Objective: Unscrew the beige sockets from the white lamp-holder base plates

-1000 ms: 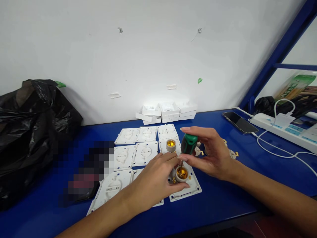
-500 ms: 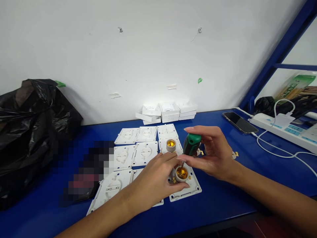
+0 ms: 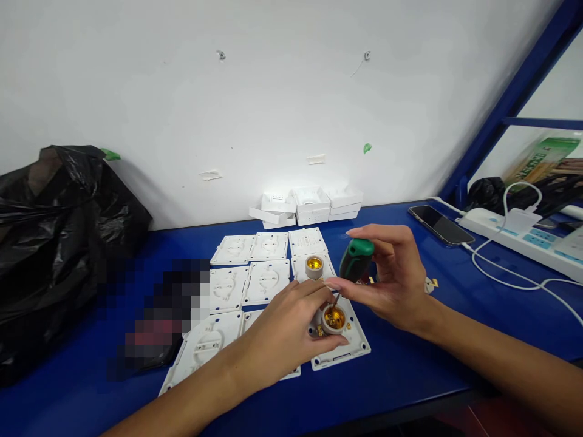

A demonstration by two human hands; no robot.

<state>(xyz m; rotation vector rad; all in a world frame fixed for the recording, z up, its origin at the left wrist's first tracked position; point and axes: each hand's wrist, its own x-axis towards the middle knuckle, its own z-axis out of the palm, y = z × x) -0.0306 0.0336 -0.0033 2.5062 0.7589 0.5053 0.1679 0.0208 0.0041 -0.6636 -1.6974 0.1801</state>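
My right hand (image 3: 394,279) is closed round a green and black screwdriver (image 3: 356,260), its handle tilted to the right and its shaft pointing down into a round lamp socket (image 3: 334,318) with a brass inside. That socket sits on a white square plate (image 3: 359,346). My left hand (image 3: 291,328) grips the socket's left side, thumb at the front and fingers behind. The screwdriver's tip is hard to make out inside the socket. Behind my left hand, a second brass-lined socket (image 3: 314,266) stands on another white plate.
Several white plates (image 3: 268,280) lie to the left. White boxes (image 3: 312,206) are stacked by the wall. A black bag (image 3: 59,243) fills the left side. At the right are a phone (image 3: 441,224), a power strip (image 3: 537,240), cables and a small brass-tabbed part (image 3: 430,284).
The screwdriver handle has shifted slightly right and tilts more. My right hand's fingers have moved on the handle, while my left hand stays on the socket.
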